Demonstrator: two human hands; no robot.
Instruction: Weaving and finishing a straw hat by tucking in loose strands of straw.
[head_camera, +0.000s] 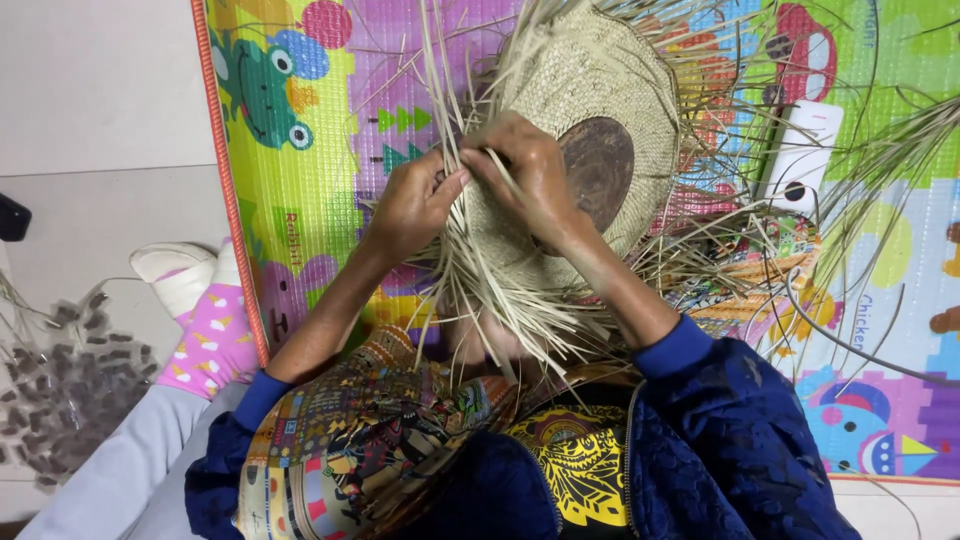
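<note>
1. Surface: colourful cartoon play mat (300, 200), fills centre and right of frame, orange edge at left.
2. Pale tile floor (90, 100) upper left; pink sock (210, 340) at mid-left.
3. Woven straw hat (600, 120), upper centre, loose strands fanning out over the mat.
4. Left hand (415, 205) pinches strands at the hat rim.
5. Right hand (530, 175) is closed on strands, touching the left.
6. White remote-like device (805, 150), upper right.
</note>
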